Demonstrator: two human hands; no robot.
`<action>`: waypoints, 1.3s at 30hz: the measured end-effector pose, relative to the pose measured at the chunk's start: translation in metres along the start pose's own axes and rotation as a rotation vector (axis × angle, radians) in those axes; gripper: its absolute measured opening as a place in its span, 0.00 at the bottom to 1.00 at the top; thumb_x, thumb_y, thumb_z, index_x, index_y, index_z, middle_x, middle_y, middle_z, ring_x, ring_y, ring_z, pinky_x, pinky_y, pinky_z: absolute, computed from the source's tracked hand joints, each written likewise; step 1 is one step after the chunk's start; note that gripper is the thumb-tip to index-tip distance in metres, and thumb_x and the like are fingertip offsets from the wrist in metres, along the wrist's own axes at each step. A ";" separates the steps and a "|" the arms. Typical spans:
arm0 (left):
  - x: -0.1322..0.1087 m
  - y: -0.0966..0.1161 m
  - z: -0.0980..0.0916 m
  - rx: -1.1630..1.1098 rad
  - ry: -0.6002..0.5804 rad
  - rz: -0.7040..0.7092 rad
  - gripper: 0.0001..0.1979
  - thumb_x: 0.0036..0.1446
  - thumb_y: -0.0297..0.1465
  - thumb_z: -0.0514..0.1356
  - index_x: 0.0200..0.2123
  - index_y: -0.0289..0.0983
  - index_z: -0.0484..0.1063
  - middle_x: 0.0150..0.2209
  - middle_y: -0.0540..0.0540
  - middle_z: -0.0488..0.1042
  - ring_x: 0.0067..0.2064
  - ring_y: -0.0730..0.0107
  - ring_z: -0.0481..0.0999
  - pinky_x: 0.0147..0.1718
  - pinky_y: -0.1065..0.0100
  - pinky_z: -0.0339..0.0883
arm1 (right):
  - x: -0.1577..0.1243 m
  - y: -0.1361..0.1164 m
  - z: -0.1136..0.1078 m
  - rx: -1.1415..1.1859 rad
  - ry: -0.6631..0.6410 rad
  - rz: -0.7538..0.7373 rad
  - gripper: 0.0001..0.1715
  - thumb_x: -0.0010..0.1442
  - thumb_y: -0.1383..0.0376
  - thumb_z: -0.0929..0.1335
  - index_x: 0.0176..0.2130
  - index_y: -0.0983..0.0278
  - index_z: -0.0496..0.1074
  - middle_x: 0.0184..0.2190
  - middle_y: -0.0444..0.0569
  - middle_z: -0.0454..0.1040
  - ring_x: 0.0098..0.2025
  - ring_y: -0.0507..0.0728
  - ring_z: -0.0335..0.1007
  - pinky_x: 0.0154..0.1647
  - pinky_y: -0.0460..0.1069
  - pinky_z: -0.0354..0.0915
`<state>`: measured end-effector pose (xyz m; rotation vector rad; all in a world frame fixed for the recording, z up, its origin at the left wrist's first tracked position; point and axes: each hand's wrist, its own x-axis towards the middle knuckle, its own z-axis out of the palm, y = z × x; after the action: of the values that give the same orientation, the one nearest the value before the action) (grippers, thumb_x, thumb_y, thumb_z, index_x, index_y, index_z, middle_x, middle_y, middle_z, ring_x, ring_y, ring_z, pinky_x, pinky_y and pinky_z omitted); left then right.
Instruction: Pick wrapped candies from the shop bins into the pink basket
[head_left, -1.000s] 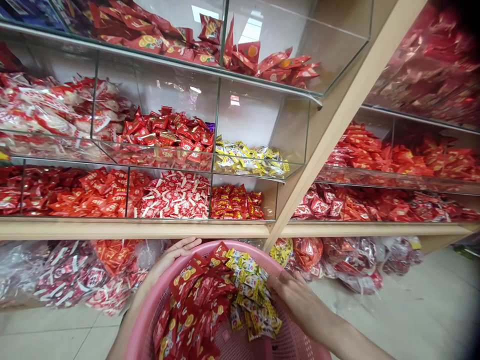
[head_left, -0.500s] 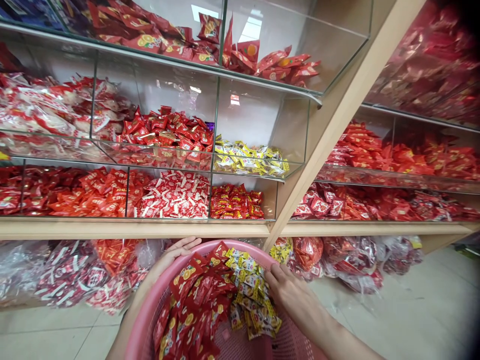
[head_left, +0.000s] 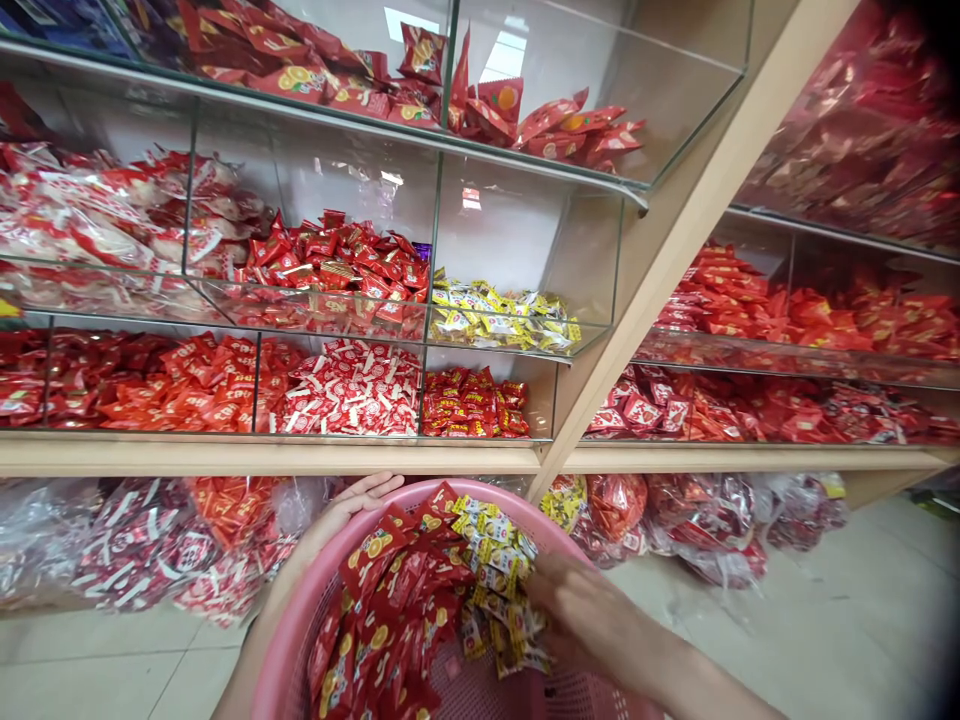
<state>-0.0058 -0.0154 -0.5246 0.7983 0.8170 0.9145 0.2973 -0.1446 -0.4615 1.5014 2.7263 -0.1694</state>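
A pink plastic basket point(head_left: 289, 600) holds red packets with orange pictures point(head_left: 375, 620) on its left side and small yellow-and-white packets point(head_left: 495, 560) to their right. My left hand point(head_left: 360, 505) rests along the basket's back left rim, fingers wrapped over it. Inside the basket at the right, my right hand point(head_left: 570, 610) touches the yellow-and-white packets; it is blurred by motion and its fingertips are hard to make out.
Glass shelves hold red packets point(head_left: 337, 260) and more yellow-and-white packets point(head_left: 502, 318). A wooden ledge point(head_left: 300, 458) and slanting post point(head_left: 675, 250) stand just beyond the basket. Clear bags of packets point(head_left: 142, 545) lie beneath on the tiled floor point(head_left: 817, 620).
My right hand has moved from the basket's right rim down into the basket, beside the yellow-and-white packets. My left hand stays at the rim.
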 end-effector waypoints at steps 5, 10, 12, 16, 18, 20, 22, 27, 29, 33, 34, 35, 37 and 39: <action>0.001 0.000 0.002 0.011 0.040 0.006 0.22 0.37 0.20 0.60 0.41 0.35 0.69 0.47 0.45 0.72 0.56 0.60 0.61 0.58 0.61 0.46 | -0.010 0.016 -0.022 -0.225 0.123 0.245 0.05 0.50 0.69 0.65 0.32 0.65 0.66 0.31 0.50 0.69 0.35 0.56 0.65 0.32 0.48 0.59; 0.005 -0.003 -0.003 0.036 0.027 0.007 0.23 0.38 0.21 0.60 0.42 0.35 0.68 0.50 0.43 0.70 0.56 0.60 0.61 0.58 0.61 0.47 | -0.003 0.000 -0.011 -0.429 0.087 0.417 0.04 0.50 0.70 0.64 0.30 0.66 0.69 0.26 0.53 0.70 0.31 0.60 0.67 0.28 0.50 0.60; 0.005 -0.004 -0.005 0.042 0.013 0.007 0.23 0.40 0.21 0.60 0.43 0.36 0.68 0.51 0.43 0.69 0.57 0.61 0.60 0.58 0.61 0.47 | 0.002 -0.006 0.000 -0.489 0.097 0.446 0.07 0.50 0.73 0.63 0.30 0.67 0.70 0.26 0.54 0.71 0.31 0.60 0.67 0.28 0.51 0.60; 0.007 -0.009 -0.012 0.027 -0.016 0.015 0.23 0.41 0.22 0.60 0.45 0.36 0.68 0.51 0.44 0.68 0.57 0.62 0.58 0.58 0.61 0.46 | 0.010 -0.008 0.020 -0.578 0.105 0.471 0.11 0.50 0.77 0.62 0.30 0.69 0.71 0.26 0.56 0.71 0.30 0.61 0.67 0.28 0.52 0.61; 0.010 -0.011 -0.016 0.010 -0.024 0.023 0.23 0.41 0.22 0.60 0.45 0.36 0.68 0.51 0.43 0.69 0.57 0.61 0.59 0.58 0.61 0.46 | 0.013 -0.008 0.026 -0.575 0.079 0.480 0.12 0.51 0.77 0.61 0.30 0.69 0.72 0.26 0.57 0.71 0.31 0.61 0.68 0.28 0.53 0.61; 0.013 -0.013 -0.018 0.001 -0.029 0.029 0.23 0.40 0.21 0.60 0.44 0.36 0.69 0.50 0.43 0.70 0.57 0.60 0.59 0.58 0.60 0.46 | 0.015 -0.009 0.028 -0.540 0.039 0.483 0.13 0.51 0.78 0.60 0.31 0.70 0.72 0.27 0.57 0.72 0.32 0.62 0.68 0.29 0.53 0.61; 0.014 -0.013 -0.018 -0.002 -0.035 0.022 0.22 0.39 0.21 0.60 0.43 0.37 0.70 0.49 0.44 0.71 0.57 0.59 0.60 0.57 0.59 0.48 | 0.016 -0.011 0.022 -0.467 -0.011 0.492 0.12 0.51 0.77 0.61 0.31 0.69 0.73 0.28 0.57 0.73 0.33 0.62 0.69 0.30 0.52 0.61; 0.011 -0.008 -0.013 0.007 -0.040 0.010 0.20 0.38 0.22 0.59 0.39 0.40 0.73 0.46 0.48 0.74 0.56 0.57 0.61 0.57 0.58 0.49 | 0.021 -0.006 -0.049 -0.299 0.038 0.468 0.10 0.56 0.65 0.62 0.34 0.67 0.71 0.28 0.55 0.73 0.31 0.60 0.70 0.25 0.48 0.58; 0.009 -0.007 -0.011 0.018 -0.026 0.015 0.20 0.38 0.22 0.60 0.38 0.41 0.73 0.46 0.49 0.74 0.56 0.58 0.61 0.57 0.59 0.49 | 0.027 0.003 -0.096 -0.227 0.153 0.384 0.13 0.58 0.61 0.60 0.33 0.66 0.70 0.26 0.51 0.73 0.27 0.56 0.69 0.23 0.47 0.55; 0.008 -0.007 -0.011 0.031 -0.039 0.027 0.19 0.39 0.23 0.60 0.38 0.43 0.73 0.46 0.50 0.73 0.57 0.58 0.60 0.57 0.59 0.49 | 0.053 0.021 -0.193 -0.069 0.387 0.209 0.13 0.57 0.59 0.61 0.30 0.64 0.69 0.21 0.45 0.70 0.23 0.51 0.63 0.24 0.46 0.54; 0.009 -0.008 -0.012 0.033 -0.049 0.030 0.18 0.39 0.23 0.59 0.37 0.43 0.74 0.46 0.50 0.73 0.56 0.57 0.61 0.57 0.58 0.49 | 0.063 0.026 -0.212 -0.036 0.428 0.168 0.12 0.56 0.59 0.62 0.31 0.65 0.70 0.22 0.45 0.70 0.23 0.50 0.63 0.25 0.46 0.55; 0.011 -0.008 -0.013 0.034 -0.059 0.031 0.19 0.39 0.23 0.59 0.37 0.44 0.74 0.46 0.50 0.74 0.56 0.57 0.61 0.57 0.58 0.49 | 0.073 0.031 -0.229 -0.005 0.456 0.144 0.11 0.55 0.61 0.63 0.30 0.65 0.70 0.23 0.46 0.70 0.24 0.50 0.63 0.26 0.46 0.56; 0.015 -0.011 -0.017 0.030 -0.076 0.035 0.19 0.39 0.23 0.59 0.37 0.43 0.74 0.45 0.50 0.74 0.56 0.56 0.61 0.57 0.58 0.49 | 0.096 0.041 -0.253 0.035 0.467 0.101 0.08 0.52 0.64 0.65 0.31 0.67 0.71 0.25 0.46 0.71 0.26 0.50 0.63 0.27 0.46 0.58; 0.020 -0.016 -0.023 0.013 -0.091 0.036 0.19 0.39 0.23 0.59 0.38 0.43 0.74 0.45 0.51 0.74 0.56 0.57 0.61 0.56 0.59 0.50 | 0.121 0.049 -0.265 0.076 0.394 0.061 0.09 0.49 0.67 0.67 0.34 0.68 0.71 0.27 0.48 0.72 0.27 0.51 0.64 0.28 0.46 0.59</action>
<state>-0.0129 0.0020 -0.5536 0.8622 0.7317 0.8986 0.2823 0.0117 -0.2113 1.8075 2.9907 0.0296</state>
